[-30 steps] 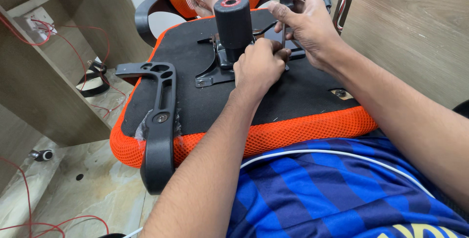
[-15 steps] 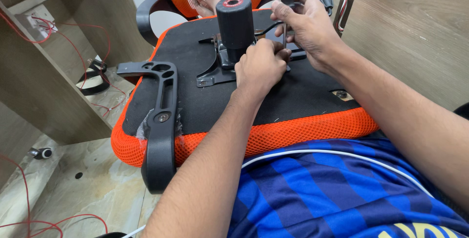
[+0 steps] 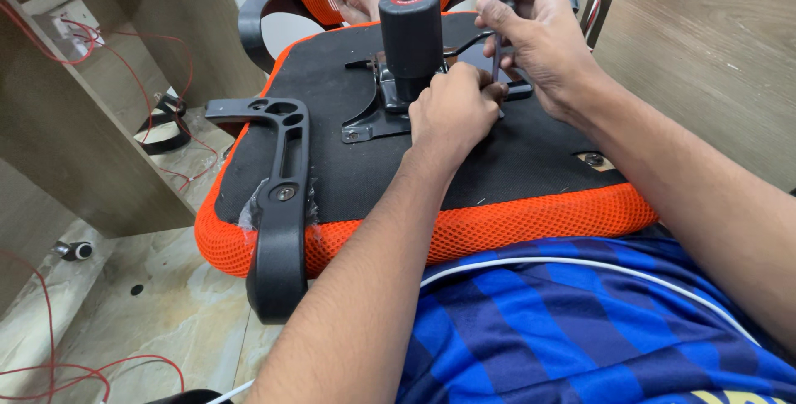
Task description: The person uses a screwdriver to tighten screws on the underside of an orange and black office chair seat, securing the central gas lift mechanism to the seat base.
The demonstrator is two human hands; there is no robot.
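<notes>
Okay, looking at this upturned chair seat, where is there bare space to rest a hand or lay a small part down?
Free: the black underside between the armrest and the left hand, and the strip between both forearms down to the orange mesh edge. Crowded: around the metal plate and cylinder, where the right hand holds a tool.

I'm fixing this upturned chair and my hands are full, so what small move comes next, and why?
Probably keep the left hand pressed on the metal plate beside the black cylinder and turn the tool with the right hand. The tool stands upright, its tip hidden between the hands at the plate, so a fastener there seems to be what it meets.
</notes>
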